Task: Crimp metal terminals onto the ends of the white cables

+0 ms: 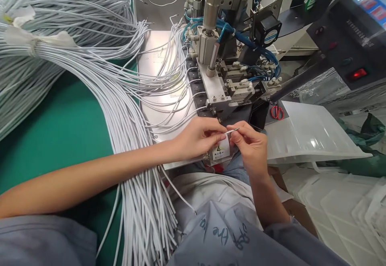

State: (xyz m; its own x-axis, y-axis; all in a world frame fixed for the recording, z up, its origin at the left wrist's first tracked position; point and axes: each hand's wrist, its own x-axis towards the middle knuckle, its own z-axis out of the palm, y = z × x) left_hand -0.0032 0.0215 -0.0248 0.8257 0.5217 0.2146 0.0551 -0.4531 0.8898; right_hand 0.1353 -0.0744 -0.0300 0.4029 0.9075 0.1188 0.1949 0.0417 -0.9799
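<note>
My left hand (pixel 200 137) pinches a thin white cable (pixel 229 131) between thumb and fingertips, with its tip pointing right. On the other side, my right hand (pixel 249 139) closes its thumb and fingers around the same cable's end. Both hands are just in front of the metal machine (pixel 215 81), above a yellow and white warning label (pixel 221 148). A thick bundle of white cables (pixel 132 137) passes under my left forearm. Several cables run from the left into the slots along the machine's edge.
More tied cables (pixel 75 9) lie on the green table (pixel 75 113) at the left. Red scissors (pixel 277 112) and a translucent plastic tray (pixel 313 133) are at the right, below a control box (pixel 350 37) with a lit red switch.
</note>
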